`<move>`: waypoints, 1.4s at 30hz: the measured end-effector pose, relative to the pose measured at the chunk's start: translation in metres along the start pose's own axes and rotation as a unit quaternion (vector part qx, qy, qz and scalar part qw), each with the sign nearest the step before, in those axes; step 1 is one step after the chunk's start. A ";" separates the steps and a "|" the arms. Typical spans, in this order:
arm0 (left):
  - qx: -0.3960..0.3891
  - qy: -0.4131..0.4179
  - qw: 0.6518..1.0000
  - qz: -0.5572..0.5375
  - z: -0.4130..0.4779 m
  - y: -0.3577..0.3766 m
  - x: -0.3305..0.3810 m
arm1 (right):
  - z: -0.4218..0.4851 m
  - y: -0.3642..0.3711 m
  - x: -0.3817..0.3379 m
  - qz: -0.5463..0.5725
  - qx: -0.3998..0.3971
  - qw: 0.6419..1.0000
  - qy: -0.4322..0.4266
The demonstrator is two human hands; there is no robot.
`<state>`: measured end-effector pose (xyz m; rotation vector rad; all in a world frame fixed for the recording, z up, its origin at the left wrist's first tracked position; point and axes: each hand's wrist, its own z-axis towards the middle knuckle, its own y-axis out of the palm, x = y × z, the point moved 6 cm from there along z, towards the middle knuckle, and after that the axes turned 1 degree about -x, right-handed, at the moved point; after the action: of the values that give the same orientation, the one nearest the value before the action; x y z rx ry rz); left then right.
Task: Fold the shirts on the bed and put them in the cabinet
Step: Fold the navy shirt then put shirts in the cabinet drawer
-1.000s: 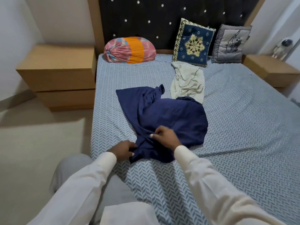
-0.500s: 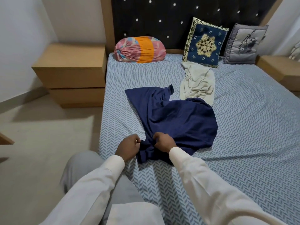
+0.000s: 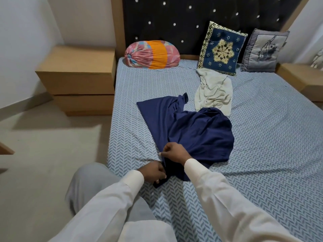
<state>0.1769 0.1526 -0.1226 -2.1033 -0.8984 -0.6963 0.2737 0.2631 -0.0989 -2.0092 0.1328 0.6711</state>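
Edge pinched: my left hand [image 3: 153,172] and right hand [image 3: 174,153] grip the crumpled navy-blue cloth shirt [image 3: 197,131]; spreading it flat first matters.

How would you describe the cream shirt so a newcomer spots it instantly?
Start at the dark studded headboard, then drop to the navy embroidered cushion against it. The crumpled cream shirt lies just below it. Unlike the dark blue shirt nearer the person, it is pale and no hand holds it.

Near end of cream shirt [image 3: 214,91] hidden behind navy shirt [image 3: 192,130]; right nightstand [image 3: 304,75] cut by edge.
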 end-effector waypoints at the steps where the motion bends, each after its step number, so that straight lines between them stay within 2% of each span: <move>1: -0.025 -0.007 0.999 -0.025 -0.002 0.002 -0.001 | 0.001 0.003 -0.004 -0.006 0.009 1.000 0.007; 4: -0.105 -0.011 0.990 -0.092 -0.016 0.006 0.004 | 0.003 0.011 -0.010 -0.097 0.028 0.994 0.032; 6: -0.107 -0.003 0.989 -0.106 -0.022 -0.001 0.005 | 0.005 0.014 -0.009 -0.143 0.014 0.989 0.042; 7: -0.066 0.006 0.993 -0.095 -0.021 -0.009 0.004 | 0.005 0.013 -0.007 -0.136 0.001 0.990 0.049; 9: 0.092 0.026 0.995 -0.024 -0.018 -0.040 0.002 | 0.005 0.006 -0.005 -0.078 -0.040 0.995 0.043; 11: 0.232 0.066 0.966 0.095 -0.017 -0.069 0.005 | -0.001 -0.006 -0.010 -0.013 -0.096 0.995 0.015; 13: 0.262 0.121 0.943 0.164 -0.015 -0.080 0.019 | -0.016 -0.023 -0.022 0.055 -0.143 0.988 -0.004; 15: 0.284 0.181 0.916 0.220 -0.018 -0.087 0.043 | -0.033 -0.042 -0.035 0.169 -0.179 0.969 -0.012; 16: 0.300 0.216 0.902 0.222 -0.019 -0.091 0.055 | -0.042 -0.054 -0.041 0.222 -0.195 0.955 -0.014; 18: 0.332 0.256 0.897 0.139 -0.029 -0.107 0.074 | -0.062 -0.082 -0.057 0.307 -0.226 0.924 -0.030; 21: 0.375 0.252 0.892 0.007 -0.041 -0.145 0.079 | -0.080 -0.135 -0.066 0.382 -0.233 0.893 -0.053; 24: 0.456 0.226 0.861 0.005 -0.057 -0.193 0.078 | -0.072 -0.192 -0.051 0.336 -0.192 0.919 -0.069; 27: 0.507 0.177 0.841 0.061 -0.070 -0.233 0.071 | -0.051 -0.231 -0.030 0.191 -0.115 0.974 -0.035; 30: 0.458 0.149 0.864 0.144 -0.069 -0.239 0.056 | -0.030 -0.239 -0.012 -0.043 -0.096 0.994 -0.006; 33: 0.302 0.122 0.939 0.108 -0.060 -0.220 0.035 | -0.029 -0.214 0.003 -0.262 -0.164 0.950 0.042; 35: 0.205 0.082 0.961 0.169 -0.057 -0.201 0.024 | -0.033 -0.197 0.016 -0.367 -0.178 0.909 0.085; 36: 0.157 0.041 0.953 0.255 -0.055 -0.189 0.019 | -0.032 -0.188 0.024 -0.406 -0.183 0.889 0.110; 38: 0.083 -0.049 0.889 0.448 -0.052 -0.164 0.014 | -0.026 -0.168 0.040 -0.451 -0.200 0.858 0.144; 39: 0.069 -0.088 0.860 0.497 -0.050 -0.153 0.012 | -0.023 -0.157 0.048 -0.449 -0.210 0.854 0.157; 40: 0.070 -0.122 0.844 0.518 -0.048 -0.148 0.014 | -0.019 -0.150 0.055 -0.445 -0.216 0.851 0.177; 42: 0.076 -0.176 0.845 0.499 -0.043 -0.147 0.015 | -0.012 -0.144 0.064 -0.369 -0.186 0.886 0.212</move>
<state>0.0651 0.1961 -0.0266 -2.1940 0.0683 0.3078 0.3841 0.3388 -0.0148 -2.3144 -0.5255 -0.2583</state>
